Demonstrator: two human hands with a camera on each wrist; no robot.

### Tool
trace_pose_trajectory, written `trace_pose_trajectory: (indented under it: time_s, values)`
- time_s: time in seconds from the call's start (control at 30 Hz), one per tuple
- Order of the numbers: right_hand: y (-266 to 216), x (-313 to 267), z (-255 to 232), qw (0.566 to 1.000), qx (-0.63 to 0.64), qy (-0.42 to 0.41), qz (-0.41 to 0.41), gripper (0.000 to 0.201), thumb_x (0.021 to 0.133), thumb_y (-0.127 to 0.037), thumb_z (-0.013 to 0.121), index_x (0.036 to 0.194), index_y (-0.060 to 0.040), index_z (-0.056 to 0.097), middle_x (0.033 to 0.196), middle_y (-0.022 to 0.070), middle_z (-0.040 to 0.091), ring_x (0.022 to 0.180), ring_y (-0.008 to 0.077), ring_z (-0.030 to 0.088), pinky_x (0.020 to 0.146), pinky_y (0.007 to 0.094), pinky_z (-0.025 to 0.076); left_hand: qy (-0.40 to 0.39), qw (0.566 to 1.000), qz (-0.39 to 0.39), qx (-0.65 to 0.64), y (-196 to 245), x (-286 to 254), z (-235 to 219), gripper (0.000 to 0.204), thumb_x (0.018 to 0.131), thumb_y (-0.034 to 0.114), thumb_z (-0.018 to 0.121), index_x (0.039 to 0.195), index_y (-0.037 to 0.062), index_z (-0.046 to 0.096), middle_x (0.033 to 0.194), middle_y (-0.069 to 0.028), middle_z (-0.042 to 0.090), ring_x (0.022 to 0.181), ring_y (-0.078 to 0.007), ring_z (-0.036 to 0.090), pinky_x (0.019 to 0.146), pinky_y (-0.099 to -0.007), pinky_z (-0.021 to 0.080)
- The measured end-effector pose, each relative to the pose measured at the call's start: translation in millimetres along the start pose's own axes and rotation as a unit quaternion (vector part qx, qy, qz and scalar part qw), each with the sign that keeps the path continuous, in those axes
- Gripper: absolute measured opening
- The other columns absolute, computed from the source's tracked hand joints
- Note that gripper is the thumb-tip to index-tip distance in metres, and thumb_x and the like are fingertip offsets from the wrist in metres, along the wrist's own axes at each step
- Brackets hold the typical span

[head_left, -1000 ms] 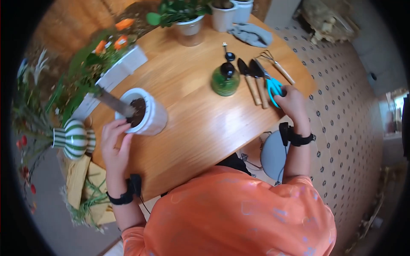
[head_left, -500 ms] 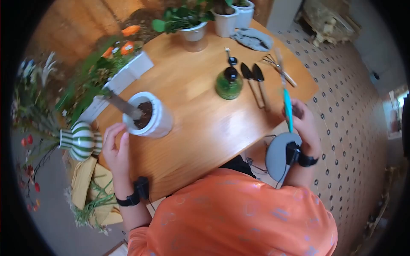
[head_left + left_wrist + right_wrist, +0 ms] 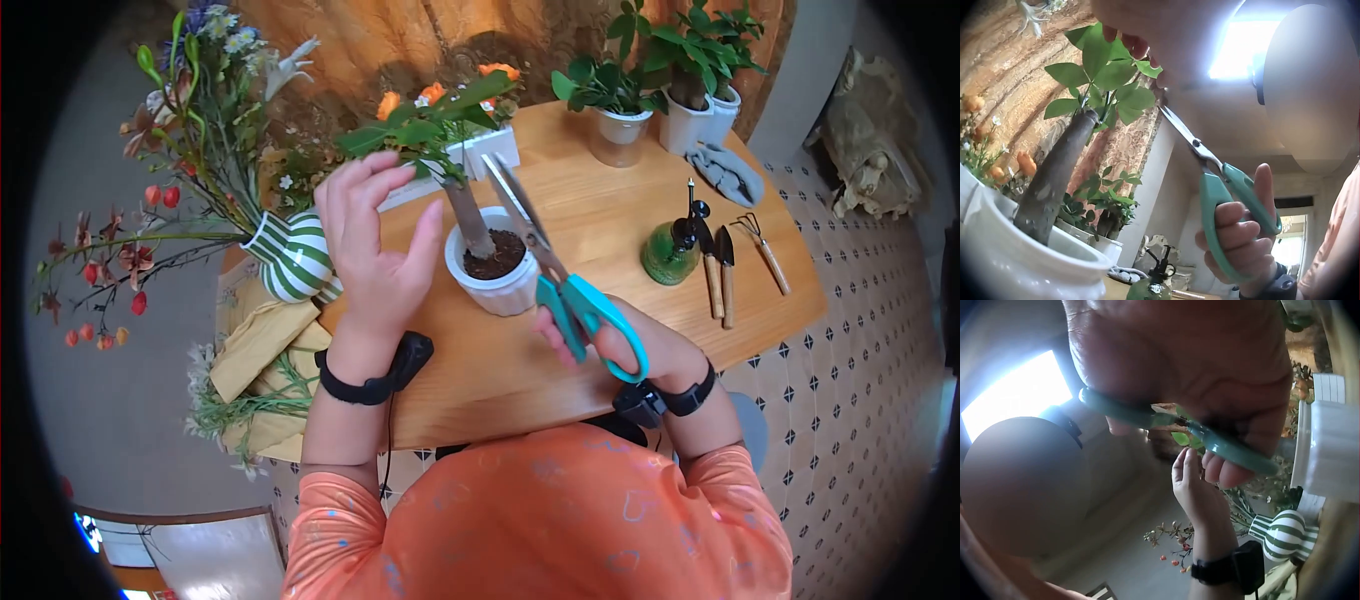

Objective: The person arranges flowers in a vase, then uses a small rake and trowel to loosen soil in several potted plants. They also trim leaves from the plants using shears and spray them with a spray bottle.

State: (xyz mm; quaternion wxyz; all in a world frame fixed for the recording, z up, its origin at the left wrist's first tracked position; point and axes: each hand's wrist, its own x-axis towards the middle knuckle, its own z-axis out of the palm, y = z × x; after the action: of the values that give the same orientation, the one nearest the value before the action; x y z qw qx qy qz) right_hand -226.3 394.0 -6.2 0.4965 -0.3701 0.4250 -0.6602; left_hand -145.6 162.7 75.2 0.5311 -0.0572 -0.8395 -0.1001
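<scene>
A thick-stemmed plant [image 3: 468, 218] with green leaves [image 3: 1114, 74] stands in a white pot [image 3: 505, 296] of dark soil. Beside its leaves my left hand [image 3: 378, 235] is raised, thumb apart from lightly bent fingers; some fingertips are behind leaves in the left wrist view. Whether they touch a leaf [image 3: 1180, 438], I cannot tell. My right hand [image 3: 645, 340] grips the teal handles of the scissors [image 3: 1210, 206], fingers through the loops. The blades point up towards the foliage, slightly apart, right of the stem in the head view.
A green spray bottle [image 3: 672, 252], two small trowels [image 3: 727, 275] and a hand rake [image 3: 770, 260] lie or stand at the right. Behind are potted plants [image 3: 622, 130], grey gloves [image 3: 728, 172] and a flower planter [image 3: 500, 148]. A striped vase [image 3: 290, 258] stands left, near brown paper [image 3: 262, 345].
The right hand has lifted the scissors from the tools and brought them left to the plant. The left hand has risen from beside the pot to the leaves. The head view has shifted.
</scene>
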Motion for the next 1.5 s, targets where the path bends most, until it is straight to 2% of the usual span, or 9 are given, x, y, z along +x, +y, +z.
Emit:
trace_pose_trajectory:
  time_s: [0.23, 0.43, 0.57, 0.73, 0.93, 1.27, 1.37, 1.47, 1.5]
  values:
    - [-12, 21, 18, 0.996, -0.023, -0.061, -0.063, 0.048, 0.088, -0.045, 0.059, 0.108, -0.0019, 0.052, 0.082, 0.0013, 0.051, 0.068, 0.0083, 0.05, 0.061, 0.0222, 0.043, 0.064, 0.995, 0.032, 0.065, -6, 35, -2, 0.041, 0.068, 0.009, 0.071, 0.107, 0.0049, 0.057, 0.114, -0.0149, 0.055, 0.111, -0.0347, 0.047, 0.094, -0.0407, 0.037]
    - [-11, 25, 27, 0.993, -0.088, -0.007, -0.084, 0.041, 0.091, -0.041, 0.055, 0.103, -0.0016, 0.053, 0.079, 0.001, 0.052, 0.064, 0.0087, 0.051, 0.058, 0.0216, 0.042, -0.056, 0.997, 0.054, 0.016, -24, 42, 4, 0.031, 0.07, 0.003, 0.066, 0.1, 0.005, 0.059, 0.107, -0.0119, 0.058, 0.099, -0.0308, 0.054, 0.083, -0.0379, 0.042]
    - [-6, 24, 19, 0.995, -0.061, -0.014, -0.073, 0.042, 0.092, -0.042, 0.051, 0.103, -0.0012, 0.053, 0.079, 0.002, 0.052, 0.064, 0.0094, 0.051, 0.058, 0.0222, 0.043, 0.088, 0.985, 0.098, 0.109, 1, 37, 3, 0.031, 0.066, 0.003, 0.066, 0.097, 0.0059, 0.059, 0.101, -0.0111, 0.057, 0.096, -0.0277, 0.052, 0.085, -0.0382, 0.039]
    - [-4, 21, 11, 0.992, -0.059, 0.077, -0.081, 0.044, 0.096, -0.044, 0.042, 0.101, -0.0019, 0.053, 0.076, 0.0027, 0.051, 0.064, 0.0099, 0.051, 0.059, 0.0227, 0.043, -0.131, 0.975, 0.152, -0.095, 10, 5, 14, 0.033, 0.065, 0.006, 0.066, 0.097, 0.0051, 0.057, 0.099, -0.0131, 0.056, 0.097, -0.0294, 0.051, 0.086, -0.0418, 0.039]
    - [-4, 28, 9, 0.988, -0.054, 0.119, -0.086, 0.046, 0.097, -0.045, 0.037, 0.101, -0.0024, 0.054, 0.076, 0.0027, 0.051, 0.064, 0.0101, 0.051, 0.059, 0.0228, 0.043, -0.245, 0.941, 0.155, 0.174, 20, 17, 38, 0.021, 0.07, 0.006, 0.058, 0.09, 0.0011, 0.056, 0.111, -0.0151, 0.056, 0.12, -0.0317, 0.046, 0.105, -0.0483, 0.03]
    - [8, 17, 6, 0.995, -0.072, 0.045, -0.058, 0.047, 0.096, -0.047, 0.039, 0.102, -0.0025, 0.053, 0.075, 0.0022, 0.051, 0.064, 0.0112, 0.051, 0.061, 0.0245, 0.044, -0.196, 0.922, 0.185, 0.277, 14, 30, 29, 0.011, 0.07, 0.01, 0.055, 0.078, 0.0033, 0.057, 0.106, -0.0167, 0.059, 0.117, -0.0287, 0.048, 0.1, -0.044, 0.033]
    - [14, 18, 6, 0.989, -0.06, 0.01, -0.134, 0.044, 0.096, -0.045, 0.041, 0.102, -0.0025, 0.053, 0.075, 0.0017, 0.051, 0.063, 0.0105, 0.051, 0.061, 0.0245, 0.044, -0.103, 0.953, 0.229, 0.167, 12, 30, 8, 0.011, 0.067, 0.005, 0.055, 0.078, 0.0054, 0.057, 0.101, -0.015, 0.06, 0.107, -0.0289, 0.054, 0.096, -0.0446, 0.037]
    - [9, 16, 7, 0.994, -0.089, -0.055, -0.019, 0.036, 0.097, -0.039, 0.043, 0.098, -0.0044, 0.052, 0.069, 0.0009, 0.049, 0.063, 0.0082, 0.05, 0.058, 0.0227, 0.042, -0.048, 0.982, 0.177, 0.056, -4, 6, -8, 0.018, 0.064, -0.005, 0.052, 0.081, 0.0036, 0.054, 0.097, -0.0148, 0.056, 0.095, -0.0293, 0.053, 0.092, -0.0418, 0.038]
    - [10, 19, 9, 0.994, -0.089, -0.052, -0.022, 0.036, 0.097, -0.039, 0.043, 0.098, -0.0044, 0.052, 0.069, 0.0009, 0.049, 0.063, 0.0082, 0.05, 0.058, 0.0227, 0.042, -0.026, 0.999, 0.04, -0.008, -12, -3, -5, 0.018, 0.066, -0.002, 0.05, 0.083, 0.0025, 0.055, 0.094, -0.0144, 0.057, 0.091, -0.0289, 0.055, 0.089, -0.0395, 0.04]
